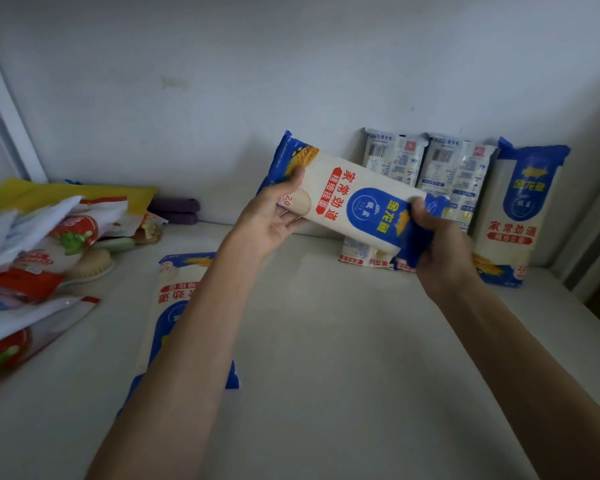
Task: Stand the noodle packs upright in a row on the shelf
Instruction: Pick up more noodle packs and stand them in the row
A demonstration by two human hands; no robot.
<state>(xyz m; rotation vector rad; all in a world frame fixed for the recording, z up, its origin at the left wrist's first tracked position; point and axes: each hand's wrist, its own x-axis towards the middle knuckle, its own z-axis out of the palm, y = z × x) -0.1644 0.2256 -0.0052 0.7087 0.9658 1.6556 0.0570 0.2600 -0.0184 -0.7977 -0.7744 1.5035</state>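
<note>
Nearest you on the shelf [326, 341], one noodle pack [174, 306] lay flat under your left forearm. Beyond it, your left hand [274, 223] and right hand [437, 244] each closed a grip on an end of the held noodle pack [357, 202], tilted in mid-air. It looked stiff, light and slick-filmed; holding the ends suited it. Against the wall [222, 98], three upright packs [520, 209] stood in a row.

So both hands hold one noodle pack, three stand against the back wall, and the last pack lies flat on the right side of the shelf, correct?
Not quite: the head view shows the flat noodle pack on the left, under the left forearm. The left hand and right hand do hold the held noodle pack, and three stand behind.
</note>
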